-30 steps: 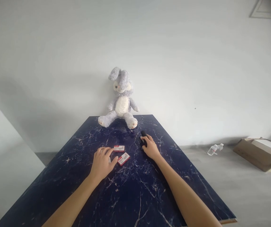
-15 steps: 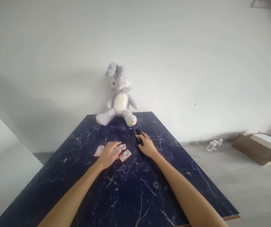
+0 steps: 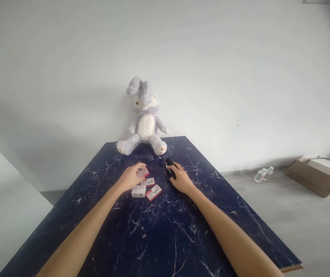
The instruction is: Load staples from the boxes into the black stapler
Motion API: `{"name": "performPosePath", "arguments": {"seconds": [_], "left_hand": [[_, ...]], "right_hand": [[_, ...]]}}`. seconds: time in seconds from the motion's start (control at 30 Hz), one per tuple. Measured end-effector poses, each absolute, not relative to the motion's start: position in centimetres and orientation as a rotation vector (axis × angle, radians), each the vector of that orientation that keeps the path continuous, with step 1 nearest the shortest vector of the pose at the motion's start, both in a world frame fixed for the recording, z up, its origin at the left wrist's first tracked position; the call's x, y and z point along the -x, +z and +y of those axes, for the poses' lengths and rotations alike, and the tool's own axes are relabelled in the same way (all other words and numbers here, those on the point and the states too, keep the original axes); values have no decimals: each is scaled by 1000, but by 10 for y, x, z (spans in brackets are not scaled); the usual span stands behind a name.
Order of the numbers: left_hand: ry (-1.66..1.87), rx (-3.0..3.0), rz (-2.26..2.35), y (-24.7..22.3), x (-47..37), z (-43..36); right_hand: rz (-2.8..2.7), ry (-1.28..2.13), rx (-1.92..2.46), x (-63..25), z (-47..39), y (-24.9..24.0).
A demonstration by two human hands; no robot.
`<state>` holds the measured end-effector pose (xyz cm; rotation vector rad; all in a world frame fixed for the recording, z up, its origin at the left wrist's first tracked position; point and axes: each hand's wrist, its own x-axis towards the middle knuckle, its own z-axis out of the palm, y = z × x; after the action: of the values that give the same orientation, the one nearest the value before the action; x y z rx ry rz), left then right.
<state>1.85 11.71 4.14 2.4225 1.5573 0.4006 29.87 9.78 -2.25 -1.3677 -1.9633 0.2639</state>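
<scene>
My left hand (image 3: 130, 177) is closed on a small red and white box (image 3: 143, 172), its fingers over the left part of it. Just below on the dark blue marbled table (image 3: 159, 231) lie two more red and white boxes, one flat (image 3: 148, 182) and one tilted at an angle (image 3: 153, 192). Beside them, to the left, is a white box (image 3: 138, 191). Right of the boxes, my right hand (image 3: 179, 177) grips a black object (image 3: 169, 161) of elongated shape, partly hidden by the fingers.
A grey plush rabbit (image 3: 146, 127) sits at the table's far edge against the white wall. On the floor to the right are clear plastic bottles (image 3: 260, 175) and an open cardboard box (image 3: 314, 177).
My left hand has moved up and back, and the red and white box from the left of the group is now in it. The white box is uncovered. My right hand keeps its grip.
</scene>
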Motion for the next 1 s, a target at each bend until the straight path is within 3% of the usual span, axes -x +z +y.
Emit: {"name": "performPosePath", "arguments": {"seconds": [0.13, 0.57, 0.8, 1.0], "left_hand": [[156, -2486, 1445, 46, -54, 127], [11, -2618, 1568, 44, -95, 67], [146, -2490, 1664, 44, -115, 88], [168, -2360, 1464, 46, -114, 97]], "right_hand": [[-1977, 260, 1380, -300, 99, -23], [-1979, 235, 1458, -296, 92, -15], [-1958, 254, 1519, -281, 54, -7], [-1958, 518, 1389, -291, 35, 6]]}}
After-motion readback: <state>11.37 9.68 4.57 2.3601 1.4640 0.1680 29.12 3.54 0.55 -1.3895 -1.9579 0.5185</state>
